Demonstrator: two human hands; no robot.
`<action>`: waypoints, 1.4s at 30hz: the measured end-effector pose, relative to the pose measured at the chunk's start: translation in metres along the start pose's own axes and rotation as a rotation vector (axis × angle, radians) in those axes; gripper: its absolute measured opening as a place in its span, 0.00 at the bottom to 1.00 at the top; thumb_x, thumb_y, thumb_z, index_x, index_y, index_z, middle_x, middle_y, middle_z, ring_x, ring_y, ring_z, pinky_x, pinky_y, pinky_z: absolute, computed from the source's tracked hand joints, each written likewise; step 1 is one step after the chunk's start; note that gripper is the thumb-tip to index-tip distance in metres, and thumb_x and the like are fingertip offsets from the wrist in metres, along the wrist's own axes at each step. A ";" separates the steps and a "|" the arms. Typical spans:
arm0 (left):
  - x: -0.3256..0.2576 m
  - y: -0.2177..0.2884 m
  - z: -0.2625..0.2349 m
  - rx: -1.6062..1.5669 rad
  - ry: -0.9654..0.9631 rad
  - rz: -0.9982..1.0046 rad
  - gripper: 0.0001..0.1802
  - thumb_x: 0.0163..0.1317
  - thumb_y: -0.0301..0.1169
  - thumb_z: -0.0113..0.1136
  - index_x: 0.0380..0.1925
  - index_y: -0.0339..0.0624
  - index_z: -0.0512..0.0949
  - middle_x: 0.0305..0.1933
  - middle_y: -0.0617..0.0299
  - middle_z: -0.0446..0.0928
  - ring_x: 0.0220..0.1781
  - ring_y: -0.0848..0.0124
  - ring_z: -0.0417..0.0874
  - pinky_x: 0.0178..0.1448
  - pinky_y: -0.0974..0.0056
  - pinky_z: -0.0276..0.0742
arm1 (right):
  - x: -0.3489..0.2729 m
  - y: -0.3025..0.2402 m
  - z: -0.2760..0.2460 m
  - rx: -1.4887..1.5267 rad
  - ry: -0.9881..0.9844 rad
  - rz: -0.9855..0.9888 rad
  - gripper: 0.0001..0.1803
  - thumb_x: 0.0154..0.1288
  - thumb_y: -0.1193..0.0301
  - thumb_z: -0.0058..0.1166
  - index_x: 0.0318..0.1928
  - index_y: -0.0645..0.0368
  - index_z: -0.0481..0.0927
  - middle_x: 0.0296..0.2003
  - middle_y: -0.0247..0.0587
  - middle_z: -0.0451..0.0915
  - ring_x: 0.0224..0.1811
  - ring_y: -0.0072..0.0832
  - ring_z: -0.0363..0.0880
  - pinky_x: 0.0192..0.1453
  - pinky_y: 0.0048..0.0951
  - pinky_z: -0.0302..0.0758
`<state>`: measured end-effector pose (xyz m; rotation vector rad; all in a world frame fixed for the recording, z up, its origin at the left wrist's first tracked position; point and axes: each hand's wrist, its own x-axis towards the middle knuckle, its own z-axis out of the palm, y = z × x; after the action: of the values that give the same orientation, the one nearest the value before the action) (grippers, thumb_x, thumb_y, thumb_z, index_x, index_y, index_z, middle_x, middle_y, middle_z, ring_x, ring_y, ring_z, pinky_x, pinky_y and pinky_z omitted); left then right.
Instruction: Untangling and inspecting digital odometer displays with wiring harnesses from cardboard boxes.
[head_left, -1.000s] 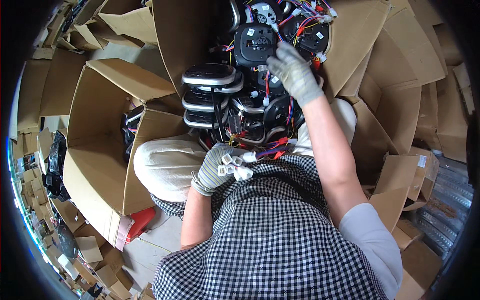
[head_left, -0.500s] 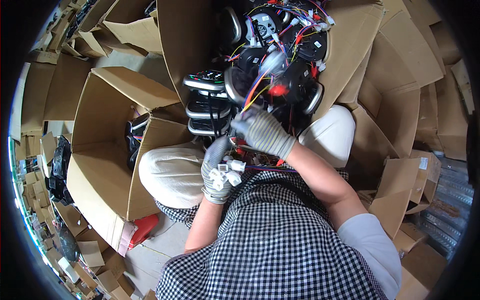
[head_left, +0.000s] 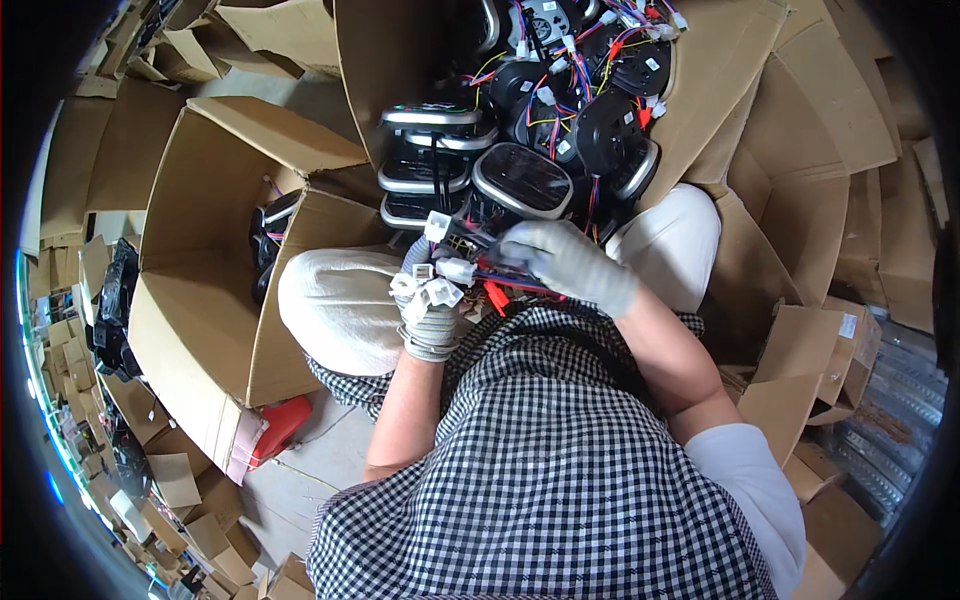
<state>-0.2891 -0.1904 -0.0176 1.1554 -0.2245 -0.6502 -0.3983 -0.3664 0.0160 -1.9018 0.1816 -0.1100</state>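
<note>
My left hand (head_left: 430, 328), in a striped knit glove, is closed on a bunch of white plug connectors (head_left: 428, 292) with coloured wires. One white connector (head_left: 437, 226) stands up above the bunch. My right hand (head_left: 578, 262), gloved too and blurred, is closed just to the right, with dark wires (head_left: 480, 240) running from its fingertips toward the connectors. Beneath both hands, blue and red wires with a red connector (head_left: 496, 297) lie over my lap. Just beyond them rests a black oval panel unit (head_left: 522, 182) with a silver rim, next to a stack of similar units (head_left: 424, 178).
A large cardboard box (head_left: 725, 85) ahead holds several black units with tangled wires. An open box (head_left: 205, 330) at the left has more units inside. Further cardboard boxes (head_left: 790, 220) stand at the right. A red object (head_left: 280, 428) lies on the floor (head_left: 300, 490).
My right hand has come down and right, no longer holding up the orange and blue wires over the units. The oval panel unit beyond is uncovered. My left hand keeps the connectors.
</note>
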 end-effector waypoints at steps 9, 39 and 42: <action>0.002 0.017 0.015 0.174 0.044 0.052 0.17 0.61 0.26 0.55 0.51 0.36 0.74 0.37 0.64 0.79 0.33 0.80 0.77 0.36 0.75 0.74 | -0.034 -0.107 -0.045 0.095 -0.020 -0.054 0.14 0.65 0.60 0.54 0.34 0.59 0.82 0.20 0.41 0.77 0.21 0.28 0.77 0.28 0.26 0.71; 0.002 0.029 0.022 1.234 -0.522 0.335 0.22 0.46 0.37 0.64 0.44 0.44 0.80 0.28 0.57 0.80 0.32 0.59 0.79 0.38 0.59 0.74 | 0.016 0.018 -0.025 0.221 -0.454 0.296 0.14 0.62 0.59 0.54 0.36 0.57 0.82 0.27 0.42 0.81 0.30 0.33 0.80 0.37 0.34 0.75; 0.004 0.041 0.038 0.964 -0.454 0.164 0.20 0.46 0.35 0.63 0.41 0.41 0.81 0.29 0.55 0.82 0.31 0.60 0.83 0.37 0.62 0.77 | 0.037 0.022 -0.048 -0.026 0.123 0.021 0.14 0.61 0.60 0.54 0.42 0.56 0.80 0.35 0.45 0.81 0.39 0.40 0.80 0.45 0.35 0.75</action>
<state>-0.2890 -0.2121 0.0339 1.8620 -1.0954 -0.6623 -0.3710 -0.4249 0.0107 -1.9199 0.2873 -0.2114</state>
